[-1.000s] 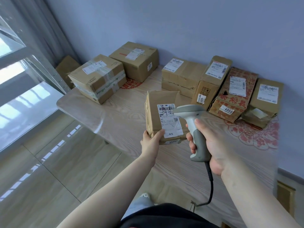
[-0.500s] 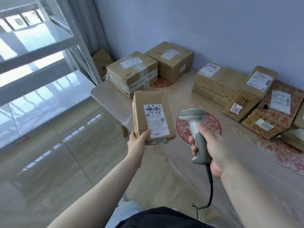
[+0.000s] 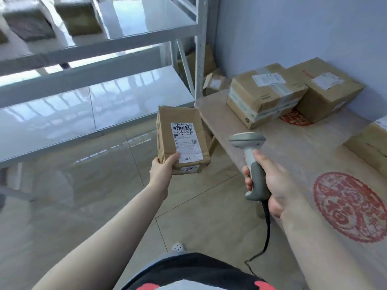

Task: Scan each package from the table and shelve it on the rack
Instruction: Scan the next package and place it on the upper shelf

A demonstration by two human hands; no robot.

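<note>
A small brown cardboard package (image 3: 183, 141) (label up) is gripped by the outstretched left hand (image 3: 162, 171); a grey handheld barcode scanner (image 3: 252, 164) is clasped upright by the right hand (image 3: 270, 185).

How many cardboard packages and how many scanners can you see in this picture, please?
Package in the left hand: 1
Packages on the table: 3
Blurred packages on the rack: 2
Scanner, in the right hand: 1
Total: 7

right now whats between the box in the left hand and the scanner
Nothing. In the head view, only floor tiles and the near edge of the table show behind the gap between the held box and the scanner.
</note>
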